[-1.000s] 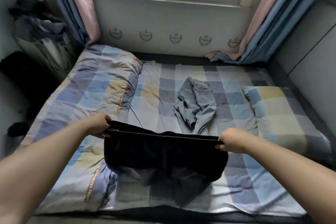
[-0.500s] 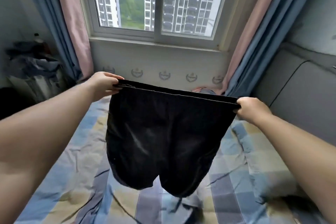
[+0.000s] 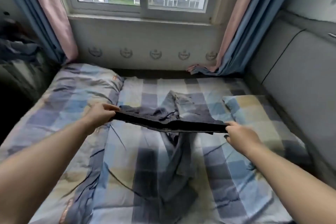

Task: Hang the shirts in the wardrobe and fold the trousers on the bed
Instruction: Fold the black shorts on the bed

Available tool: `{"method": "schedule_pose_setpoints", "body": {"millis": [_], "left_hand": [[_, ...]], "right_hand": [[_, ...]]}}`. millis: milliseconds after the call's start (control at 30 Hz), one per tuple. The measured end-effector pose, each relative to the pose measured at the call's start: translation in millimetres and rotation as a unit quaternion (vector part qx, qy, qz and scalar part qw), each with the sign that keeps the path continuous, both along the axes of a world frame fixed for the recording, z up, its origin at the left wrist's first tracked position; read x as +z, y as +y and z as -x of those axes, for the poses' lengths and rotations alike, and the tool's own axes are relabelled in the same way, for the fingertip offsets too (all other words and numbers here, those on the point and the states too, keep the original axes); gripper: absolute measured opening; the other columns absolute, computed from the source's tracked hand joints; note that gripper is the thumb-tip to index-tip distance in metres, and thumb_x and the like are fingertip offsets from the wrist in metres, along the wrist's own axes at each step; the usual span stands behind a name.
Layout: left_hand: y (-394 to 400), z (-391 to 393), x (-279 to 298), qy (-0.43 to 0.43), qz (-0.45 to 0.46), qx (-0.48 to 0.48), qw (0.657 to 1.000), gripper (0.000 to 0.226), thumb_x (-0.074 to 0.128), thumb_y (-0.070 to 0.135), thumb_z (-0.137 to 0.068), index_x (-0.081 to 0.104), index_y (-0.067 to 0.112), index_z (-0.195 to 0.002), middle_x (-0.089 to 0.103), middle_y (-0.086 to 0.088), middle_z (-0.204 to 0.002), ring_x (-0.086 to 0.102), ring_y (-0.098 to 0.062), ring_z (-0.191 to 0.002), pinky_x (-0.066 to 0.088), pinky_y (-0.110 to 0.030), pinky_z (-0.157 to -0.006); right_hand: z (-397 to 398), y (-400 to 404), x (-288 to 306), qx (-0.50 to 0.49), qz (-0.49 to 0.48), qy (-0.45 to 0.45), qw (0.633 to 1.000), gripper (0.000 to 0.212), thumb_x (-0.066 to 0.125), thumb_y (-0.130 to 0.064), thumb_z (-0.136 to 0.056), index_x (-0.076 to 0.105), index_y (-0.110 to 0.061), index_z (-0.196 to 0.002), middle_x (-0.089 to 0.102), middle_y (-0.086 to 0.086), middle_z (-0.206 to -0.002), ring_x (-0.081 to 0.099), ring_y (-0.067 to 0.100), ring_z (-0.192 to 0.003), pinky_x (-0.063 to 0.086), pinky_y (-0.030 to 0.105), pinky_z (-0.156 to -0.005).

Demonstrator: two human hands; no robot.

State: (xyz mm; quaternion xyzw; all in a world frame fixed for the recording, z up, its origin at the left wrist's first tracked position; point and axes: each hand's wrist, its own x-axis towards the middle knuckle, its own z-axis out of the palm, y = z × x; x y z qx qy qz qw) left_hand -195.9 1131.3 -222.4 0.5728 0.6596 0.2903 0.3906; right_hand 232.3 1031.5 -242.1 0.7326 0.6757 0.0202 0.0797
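Here, step in hand: the folding of the trousers on the bed was judged to be under way, with the dark trousers (image 3: 169, 125) stretched out flat above the bed (image 3: 236, 178) by the waistband.
Left hand: the left hand (image 3: 101, 114) was seen pinching one end of the waistband, fingers and thumb curled over the cloth.
Right hand: the right hand (image 3: 240, 135) was seen gripping the other end, fingers closed round the edge.
Trousers, position: the band was held taut between the two hands, and the legs were thrown forward, away from the person, over a grey garment (image 3: 174, 100) lying mid-bed; whether the two cloths touched could not be told.
Next move, as judged: the trousers would need to be lowered flat onto the checked sheet and smoothed, then one leg laid over the other.
Risk, as judged: the grey garment could be caught beneath the fold.
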Motion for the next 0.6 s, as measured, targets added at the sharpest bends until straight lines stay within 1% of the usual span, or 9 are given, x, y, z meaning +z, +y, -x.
{"method": "schedule_pose_setpoints", "body": {"millis": [67,100,167,233,333,400,433,533,600], "left_hand": [[-18,-6,-45,0.060,0.044,-0.012,0.997,0.037,0.046,-0.010,-0.083,0.066,-0.003,-0.114,0.066,-0.019,-0.104,0.059,-0.025,-0.086,0.044,-0.031,-0.077],[-34,-9,-75,0.086,0.072,-0.018,0.994,0.038,0.047,-0.010,-0.083,0.067,-0.001,-0.114,0.067,-0.017,-0.109,0.061,-0.026,-0.093,0.044,-0.030,-0.081],[-62,-14,-125,0.124,0.112,-0.029,0.985,0.039,0.050,-0.010,-0.082,0.067,0.000,-0.116,0.065,-0.015,-0.120,0.060,-0.024,-0.109,0.043,-0.027,-0.094],[-96,-16,-173,0.154,0.130,-0.029,0.979,0.040,0.051,-0.011,-0.081,0.066,0.000,-0.117,0.064,-0.015,-0.123,0.059,-0.024,-0.116,0.040,-0.029,-0.101],[-151,-17,-248,0.189,0.158,-0.022,0.969,0.042,0.050,-0.011,-0.081,0.065,0.000,-0.119,0.062,-0.015,-0.126,0.056,-0.027,-0.118,0.041,-0.030,-0.100],[-180,-18,-289,0.209,0.174,-0.028,0.962,0.041,0.051,-0.010,-0.082,0.065,0.002,-0.119,0.062,-0.013,-0.126,0.057,-0.027,-0.118,0.040,-0.025,-0.093],[-192,-19,-304,0.219,0.181,-0.038,0.958,0.040,0.052,-0.009,-0.082,0.066,0.002,-0.117,0.063,-0.012,-0.126,0.057,-0.027,-0.118,0.039,-0.025,-0.091],[-220,-25,-344,0.240,0.209,-0.070,0.945,0.037,0.058,-0.005,-0.083,0.066,0.002,-0.118,0.062,-0.014,-0.127,0.056,-0.027,-0.119,0.038,-0.028,-0.095],[-241,-27,-369,0.241,0.242,-0.069,0.937,0.037,0.061,-0.001,-0.085,0.064,0.002,-0.122,0.060,-0.014,-0.130,0.055,-0.027,-0.120,0.036,-0.028,-0.098]], "right_hand": [[1,-17,-42,0.004,0.066,-0.004,0.998,0.021,0.049,-0.027,-0.093,0.059,-0.017,-0.110,0.034,-0.010,-0.150,0.062,0.028,-0.102,0.047,0.032,-0.072],[3,-29,-70,0.001,0.105,-0.001,0.994,0.022,0.049,-0.026,-0.094,0.058,-0.017,-0.111,0.031,-0.010,-0.152,0.061,0.028,-0.104,0.047,0.032,-0.074],[7,-50,-119,0.003,0.156,0.000,0.988,0.023,0.049,-0.022,-0.094,0.057,-0.016,-0.114,0.025,-0.009,-0.155,0.062,0.027,-0.103,0.051,0.033,-0.077],[11,-77,-164,-0.006,0.189,0.010,0.982,0.022,0.049,-0.018,-0.093,0.057,-0.014,-0.114,0.021,-0.006,-0.157,0.062,0.028,-0.099,0.051,0.033,-0.073],[12,-120,-240,-0.017,0.258,0.036,0.965,0.021,0.046,-0.019,-0.095,0.056,-0.012,-0.112,0.017,-0.006,-0.158,0.062,0.026,-0.097,0.045,0.030,-0.066],[12,-142,-282,-0.014,0.284,0.053,0.957,0.019,0.046,-0.019,-0.096,0.056,-0.011,-0.110,0.016,-0.005,-0.158,0.063,0.025,-0.097,0.048,0.032,-0.070],[12,-153,-299,-0.017,0.288,0.064,0.955,0.019,0.045,-0.018,-0.095,0.056,-0.010,-0.109,0.017,-0.004,-0.158,0.063,0.025,-0.097,0.049,0.033,-0.072],[7,-181,-342,-0.014,0.287,0.071,0.955,0.021,0.046,-0.016,-0.092,0.056,-0.007,-0.108,0.022,-0.001,-0.155,0.061,0.027,-0.100,0.046,0.033,-0.068],[4,-198,-368,-0.014,0.297,0.076,0.952,0.023,0.046,-0.017,-0.092,0.056,-0.008,-0.110,0.025,0.000,-0.153,0.059,0.028,-0.104,0.045,0.034,-0.067]]}}
